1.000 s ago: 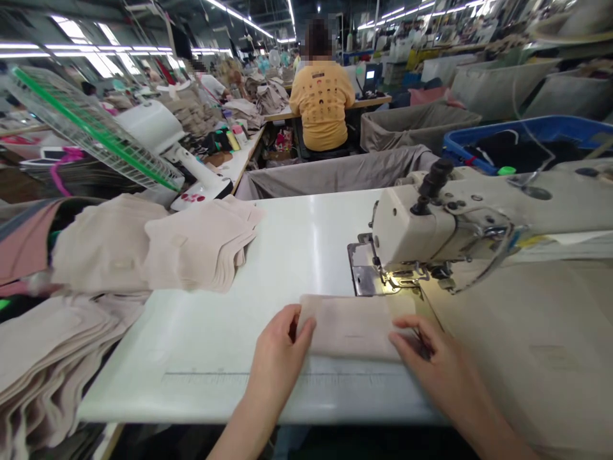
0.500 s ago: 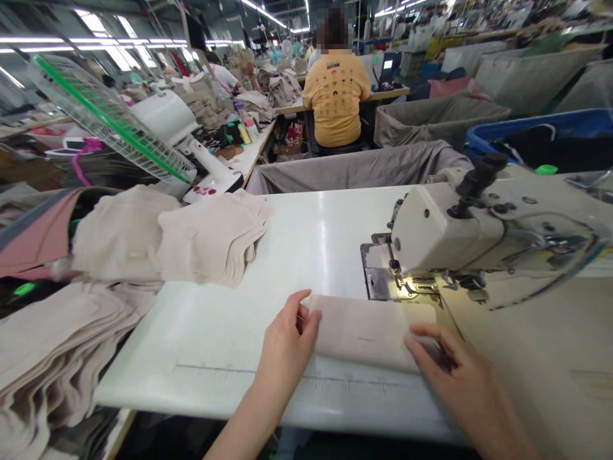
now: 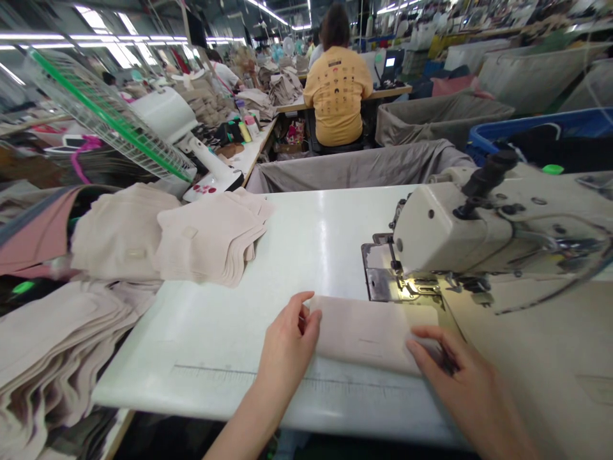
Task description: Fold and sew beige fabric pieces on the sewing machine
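Observation:
A folded piece of beige fabric lies flat on the white sewing table, just in front of the sewing machine's needle plate. My left hand pinches its left end between thumb and fingers. At the right end, my right hand grips the fabric the same way, the thumb nearer the table's front. Short dark lines mark the cloth's upper face. The sewing machine stands behind and to the right, its lamp lighting the presser-foot area.
Stacks of cut beige pieces sit at the table's left, with a larger layered pile lower down. A tilted white fan stands behind them. Beyond the table are a grey cloth-lined bin and a seated person in yellow.
Both hands and the fabric hold nearly the same place. The view has shifted very slightly.

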A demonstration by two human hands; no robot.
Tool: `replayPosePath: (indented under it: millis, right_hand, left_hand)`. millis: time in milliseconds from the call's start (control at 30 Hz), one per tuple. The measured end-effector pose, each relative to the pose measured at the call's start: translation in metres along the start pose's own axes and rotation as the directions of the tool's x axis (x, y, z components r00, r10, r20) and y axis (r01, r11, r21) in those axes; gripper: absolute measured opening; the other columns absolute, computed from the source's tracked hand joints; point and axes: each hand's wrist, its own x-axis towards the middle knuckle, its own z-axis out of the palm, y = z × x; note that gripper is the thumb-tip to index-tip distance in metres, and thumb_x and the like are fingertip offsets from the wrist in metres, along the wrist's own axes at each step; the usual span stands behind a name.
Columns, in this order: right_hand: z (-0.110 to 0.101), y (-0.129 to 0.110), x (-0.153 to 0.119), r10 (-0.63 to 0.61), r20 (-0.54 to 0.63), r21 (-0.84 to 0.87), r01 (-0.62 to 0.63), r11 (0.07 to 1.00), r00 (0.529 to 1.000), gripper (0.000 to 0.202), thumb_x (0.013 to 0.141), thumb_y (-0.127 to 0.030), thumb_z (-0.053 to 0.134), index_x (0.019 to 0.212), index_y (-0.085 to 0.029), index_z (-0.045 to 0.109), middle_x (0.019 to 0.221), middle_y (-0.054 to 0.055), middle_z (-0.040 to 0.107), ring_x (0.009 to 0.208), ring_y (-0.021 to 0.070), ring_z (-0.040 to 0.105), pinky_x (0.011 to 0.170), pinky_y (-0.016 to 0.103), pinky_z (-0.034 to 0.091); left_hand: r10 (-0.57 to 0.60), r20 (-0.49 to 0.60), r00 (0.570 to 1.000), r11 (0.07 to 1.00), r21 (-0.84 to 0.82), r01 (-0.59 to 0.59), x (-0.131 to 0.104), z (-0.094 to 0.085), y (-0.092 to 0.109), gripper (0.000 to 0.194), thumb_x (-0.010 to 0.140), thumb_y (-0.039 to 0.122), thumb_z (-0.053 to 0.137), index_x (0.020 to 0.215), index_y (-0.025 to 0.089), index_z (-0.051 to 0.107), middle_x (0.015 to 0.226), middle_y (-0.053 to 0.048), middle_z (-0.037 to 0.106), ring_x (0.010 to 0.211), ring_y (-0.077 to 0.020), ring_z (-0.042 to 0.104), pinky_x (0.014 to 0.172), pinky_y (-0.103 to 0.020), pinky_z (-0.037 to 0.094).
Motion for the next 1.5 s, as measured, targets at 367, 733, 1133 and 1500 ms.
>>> replayPosePath:
  millis: [367,733,1133,1500]
  right_hand:
    - [-0.001,-0.006,0.001,0.03,0.003,0.04,-0.03,0.999,1.0,0.029,0.084,-0.055,0.061,0.091,-0.029,0.073,0.075,0.0,0.073,0.061,0.0201,0.065,0.059,0.029,0.052]
    - [-0.01,-0.021,0.016,0.0,-0.001,0.119,0.0,0.993,1.0,0.023,0.086,-0.041,0.056,0.081,-0.024,0.071,0.066,0.0,0.064,0.057,0.0171,0.056,0.058,0.028,0.046]
    - [-0.014,-0.025,0.021,0.097,0.12,0.131,-0.113,0.985,0.988,0.027,0.083,-0.04,0.05,0.08,-0.022,0.07,0.064,-0.002,0.062,0.058,0.0156,0.057,0.056,0.026,0.043]
    - [-0.013,-0.021,0.02,0.1,0.118,0.14,-0.117,0.983,0.988,0.028,0.084,-0.041,0.05,0.081,-0.022,0.071,0.069,0.0,0.068,0.061,0.0164,0.06,0.058,0.027,0.045]
  left_hand:
    - [0.189,0.057,0.98,0.967,0.164,-0.196,0.004,-0.001,0.003,0.03,0.094,0.022,0.045,0.104,0.021,0.073,0.084,-0.005,0.068,0.079,-0.0202,0.067,0.072,-0.032,0.054]
    - [0.251,0.056,0.966,0.951,0.173,-0.257,0.01,-0.001,-0.004,0.033,0.096,0.033,0.045,0.106,0.019,0.073,0.078,-0.003,0.065,0.075,-0.0202,0.067,0.069,-0.032,0.053]
    - [0.296,0.02,0.955,0.94,0.172,-0.295,0.012,-0.001,-0.005,0.035,0.095,0.037,0.045,0.103,0.019,0.075,0.079,-0.003,0.067,0.073,-0.0195,0.068,0.068,-0.032,0.055]
    - [0.3,0.023,0.954,0.938,0.173,-0.3,0.013,0.0,-0.006,0.035,0.096,0.037,0.046,0.104,0.018,0.075,0.079,-0.002,0.067,0.072,-0.0187,0.068,0.066,-0.031,0.054]
